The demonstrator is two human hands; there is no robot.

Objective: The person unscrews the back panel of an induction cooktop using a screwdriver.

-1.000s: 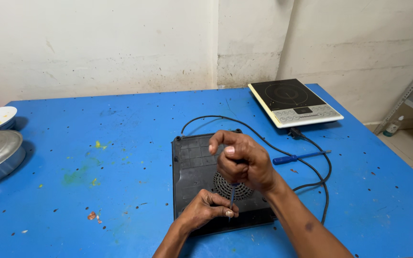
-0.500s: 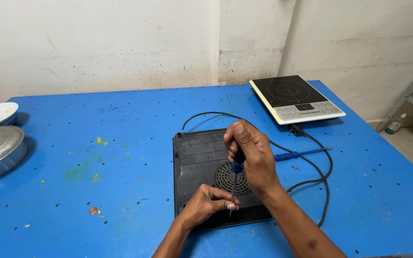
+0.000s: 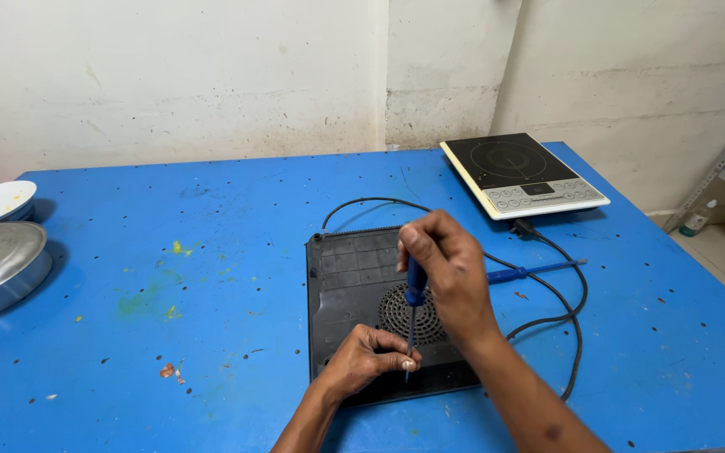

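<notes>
Beneath the fingers of the right hand (image 3: pixel 451 273), which are wrapped around the blue handle of a screwdriver (image 3: pixel 414 315), an upturned induction cooktop (image 3: pixel 354 285) lies flat on the blue table (image 3: pixel 211 252). The left hand (image 3: pixel 367 359) pinches the shaft near its tip, steadying it against the black base just below the round fan grille (image 3: pixel 409 312). The tool is judged light, stiff and narrow: grip the handle, guide the shaft. A second screwdriver (image 3: pixel 534 270) lies just beyond the right-hand knuckles, near the power cord (image 3: pixel 576 315).

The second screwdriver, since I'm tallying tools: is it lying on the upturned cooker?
No, the second screwdriver lies on the blue table beside the upturned cooker.
</notes>
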